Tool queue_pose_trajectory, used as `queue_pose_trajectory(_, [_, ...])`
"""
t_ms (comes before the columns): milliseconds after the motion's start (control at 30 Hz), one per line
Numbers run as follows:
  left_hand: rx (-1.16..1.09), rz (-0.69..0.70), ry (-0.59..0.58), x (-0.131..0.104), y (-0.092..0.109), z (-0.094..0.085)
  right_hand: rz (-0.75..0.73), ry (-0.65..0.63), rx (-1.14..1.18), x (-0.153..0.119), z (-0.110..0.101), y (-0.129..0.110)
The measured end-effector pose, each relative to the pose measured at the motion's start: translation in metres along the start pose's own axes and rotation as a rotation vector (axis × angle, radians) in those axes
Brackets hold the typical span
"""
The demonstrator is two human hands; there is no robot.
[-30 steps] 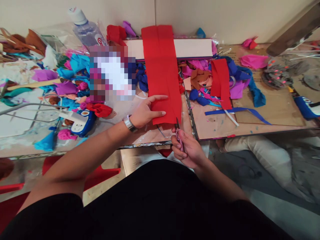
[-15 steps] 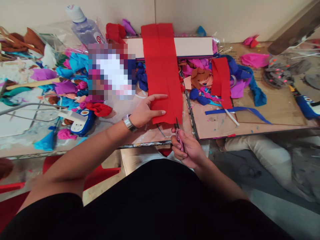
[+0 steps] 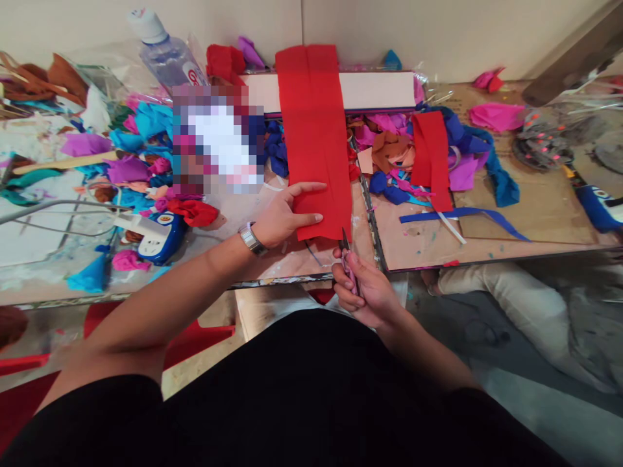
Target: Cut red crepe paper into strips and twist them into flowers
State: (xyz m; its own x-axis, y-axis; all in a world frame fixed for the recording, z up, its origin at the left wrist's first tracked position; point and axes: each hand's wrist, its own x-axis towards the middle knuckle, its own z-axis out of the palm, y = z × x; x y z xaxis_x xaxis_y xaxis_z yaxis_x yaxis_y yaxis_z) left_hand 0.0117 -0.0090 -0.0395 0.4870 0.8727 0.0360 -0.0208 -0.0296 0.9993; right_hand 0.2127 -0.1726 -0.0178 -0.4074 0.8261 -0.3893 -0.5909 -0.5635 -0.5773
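A long red crepe paper strip runs from the back of the table toward me, draped across a long white-topped box. My left hand rests on its lower left part, thumb and forefinger stretched out apart over the paper. In my right hand is a small pair of scissors with pink handles, fingers wrapped round them. Their dark blades point away from me, with the tips at the strip's lower right corner. Whether the blades are parted is too small to tell.
Left of the strip lie crumpled coloured paper pieces, a blue-and-white power strip and a clear bottle. To the right are a red folded strip, a blue strip and cardboard. Another person's leg shows below the table.
The strip's lower right edge has shifted left and lies flatter, its bottom corner now beside the scissor tips. Both hands have stayed almost still.
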Motion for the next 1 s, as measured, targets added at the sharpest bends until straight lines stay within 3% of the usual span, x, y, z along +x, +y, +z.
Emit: queue_pose_trajectory(1000, [-0.065,-0.042,0.016,-0.0023,0.0048,0.0025,-0.032,-0.007,0.025,0.0005,-0.0006,0.0012])
